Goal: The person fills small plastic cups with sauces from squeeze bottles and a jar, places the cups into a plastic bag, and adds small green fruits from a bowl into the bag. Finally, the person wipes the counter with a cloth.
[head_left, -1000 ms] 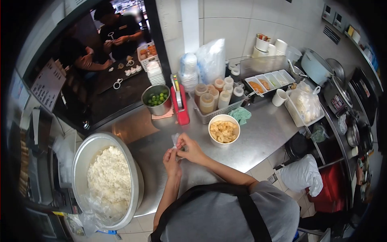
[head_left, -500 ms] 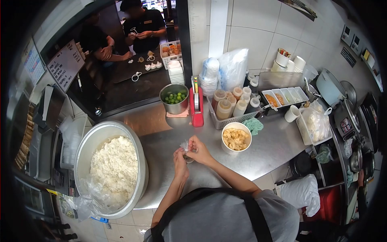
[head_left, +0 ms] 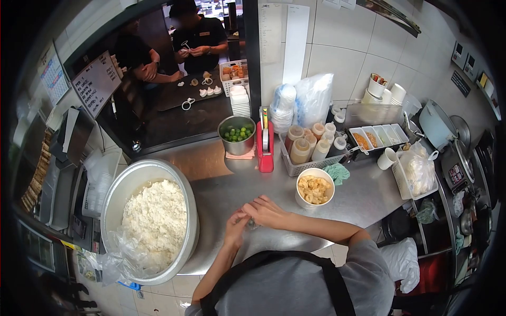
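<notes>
My left hand and my right hand meet over the front part of the steel counter. Between and beneath them a bit of a small see-through plastic bag shows; the rest is covered by my fingers. Both hands are closed, the left from the side and the right across the top. To the right of my right hand stands a white tub of pale yellow chunks. A large metal pot of white rice is on my left, with a plastic sheet over its near rim.
Behind my hands stand a red tape dispenser, a steel pot of green limes and a grey basket of squeeze bottles. A green cloth lies beside the tub. Beyond the opening, two people work at a dark table.
My right hand has turned over the top of the small bag, its forearm now lying flatter. The bag's upright twisted top is no longer visible. The view has shifted slightly.
</notes>
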`<move>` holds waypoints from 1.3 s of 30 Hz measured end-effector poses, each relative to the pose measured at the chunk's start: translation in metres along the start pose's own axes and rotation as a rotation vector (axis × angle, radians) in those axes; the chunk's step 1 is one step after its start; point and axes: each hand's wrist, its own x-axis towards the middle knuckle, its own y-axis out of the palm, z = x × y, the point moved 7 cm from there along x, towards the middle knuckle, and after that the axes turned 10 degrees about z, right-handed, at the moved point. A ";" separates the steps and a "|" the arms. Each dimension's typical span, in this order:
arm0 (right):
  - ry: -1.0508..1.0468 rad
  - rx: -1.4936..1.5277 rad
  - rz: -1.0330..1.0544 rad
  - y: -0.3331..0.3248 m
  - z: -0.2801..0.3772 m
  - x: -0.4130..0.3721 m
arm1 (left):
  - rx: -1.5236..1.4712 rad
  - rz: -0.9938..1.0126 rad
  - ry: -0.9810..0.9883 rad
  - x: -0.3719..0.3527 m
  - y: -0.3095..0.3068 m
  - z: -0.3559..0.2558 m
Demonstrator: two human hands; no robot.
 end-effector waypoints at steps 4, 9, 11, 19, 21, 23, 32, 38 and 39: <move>-0.161 0.041 -0.147 -0.029 0.025 0.002 | 0.664 -0.181 0.344 -0.043 0.043 -0.092; -0.224 0.269 0.073 -0.043 0.039 -0.010 | 0.701 0.199 0.320 -0.057 0.064 -0.100; -0.245 0.408 0.139 -0.050 0.045 -0.018 | 0.694 0.334 0.270 -0.068 0.077 -0.110; -0.361 0.312 -0.049 -0.065 0.039 -0.065 | 0.370 0.581 -0.011 -0.064 0.104 -0.075; -0.028 0.502 0.002 -0.069 -0.006 -0.075 | 0.393 0.471 0.063 -0.031 0.101 -0.045; 0.230 0.472 -0.401 -0.104 -0.068 -0.112 | 0.403 0.329 0.056 0.003 0.088 -0.008; 0.968 -0.213 -0.154 -0.017 -0.233 -0.251 | 0.520 -0.162 0.364 0.101 0.137 0.038; 0.925 -0.225 -0.161 -0.026 -0.255 -0.352 | 0.527 -0.353 0.271 0.095 0.181 0.049; 0.939 -0.266 -0.152 -0.033 -0.261 -0.371 | 0.529 -0.360 0.263 0.097 0.188 0.049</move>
